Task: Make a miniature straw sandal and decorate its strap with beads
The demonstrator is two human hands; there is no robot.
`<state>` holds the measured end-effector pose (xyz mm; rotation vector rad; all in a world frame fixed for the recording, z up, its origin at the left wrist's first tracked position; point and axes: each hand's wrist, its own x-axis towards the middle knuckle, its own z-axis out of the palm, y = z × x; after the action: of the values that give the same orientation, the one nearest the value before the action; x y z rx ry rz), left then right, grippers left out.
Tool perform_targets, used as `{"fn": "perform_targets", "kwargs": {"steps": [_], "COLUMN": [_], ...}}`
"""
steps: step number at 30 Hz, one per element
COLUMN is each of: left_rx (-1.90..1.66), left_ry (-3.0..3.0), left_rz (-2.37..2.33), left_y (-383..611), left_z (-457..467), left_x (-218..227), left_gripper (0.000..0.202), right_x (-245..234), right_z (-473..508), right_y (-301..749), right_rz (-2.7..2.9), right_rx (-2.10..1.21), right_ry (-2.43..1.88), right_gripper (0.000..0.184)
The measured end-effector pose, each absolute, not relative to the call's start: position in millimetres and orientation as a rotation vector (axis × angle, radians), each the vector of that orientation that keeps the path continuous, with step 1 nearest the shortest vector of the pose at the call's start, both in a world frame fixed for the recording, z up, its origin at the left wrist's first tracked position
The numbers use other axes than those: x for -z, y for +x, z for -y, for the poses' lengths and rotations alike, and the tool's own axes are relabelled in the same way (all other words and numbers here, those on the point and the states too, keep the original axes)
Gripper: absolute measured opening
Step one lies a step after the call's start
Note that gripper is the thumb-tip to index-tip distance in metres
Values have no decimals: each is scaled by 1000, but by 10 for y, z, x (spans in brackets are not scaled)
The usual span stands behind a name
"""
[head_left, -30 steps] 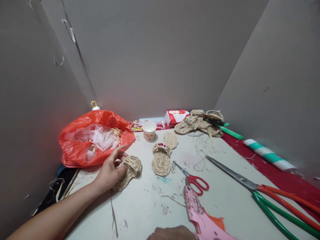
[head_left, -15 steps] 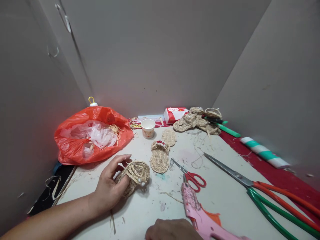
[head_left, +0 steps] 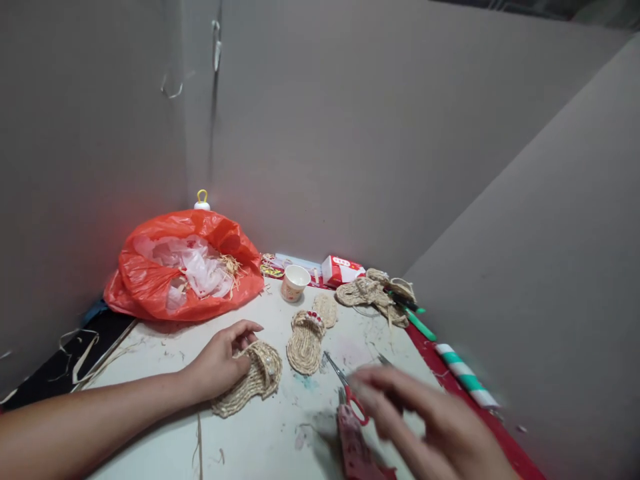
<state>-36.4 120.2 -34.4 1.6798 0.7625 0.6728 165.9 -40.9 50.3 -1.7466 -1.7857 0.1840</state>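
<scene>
My left hand (head_left: 225,360) is closed around a woven straw slipper (head_left: 245,390) with white beads on its strap. The slipper rests on the table, and my thumb lies over it near the strap. My right hand (head_left: 430,427) is blurred, its fingers stretched forward over the red-handled scissors (head_left: 356,403) and the pink glue gun (head_left: 355,440). I see nothing held in it. A second straw slipper (head_left: 305,347) with red beads lies flat in the middle of the table, a plain woven sole (head_left: 326,311) just behind it.
A red plastic bag (head_left: 145,267) of scraps stands at the left. Behind are a paper cup (head_left: 295,283) and a red-and-white box (head_left: 343,271). More woven slippers (head_left: 370,293), a green-handled tool (head_left: 420,325) and a striped roll (head_left: 467,377) line the right edge. Grey walls (head_left: 340,133) enclose the table.
My right hand has risen from the bottom edge and moved right, its fingers extending. The slipper in my left hand has tilted down flatter onto the table. The camera view has turned.
</scene>
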Motion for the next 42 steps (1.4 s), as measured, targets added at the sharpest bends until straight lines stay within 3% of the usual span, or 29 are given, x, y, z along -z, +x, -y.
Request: {"fn": "perform_targets", "kwargs": {"steps": [6, 15, 26, 42], "left_rx": [-685, -676, -634, -486], "left_ry": [1792, 1879, 1999, 2161], "left_rz": [-743, -782, -763, -710], "left_y": [-379, -358, -367, -402], "left_z": [-1205, -1223, -1248, -1248], "left_x": [459, 519, 474, 433], "left_gripper": [54, 50, 49, 41], "right_x": [-767, -530, -305, -411], "right_z": [-837, -2037, -2291, -2292], "right_y": [2051, 2133, 2178, 2145], "right_rz": [1909, 2298, 2521, 2446], "right_rx": [-36, -323, -361, -390], "right_ry": [-2174, -2511, -2627, -2797], "right_gripper": [19, 27, 29, 29]}}
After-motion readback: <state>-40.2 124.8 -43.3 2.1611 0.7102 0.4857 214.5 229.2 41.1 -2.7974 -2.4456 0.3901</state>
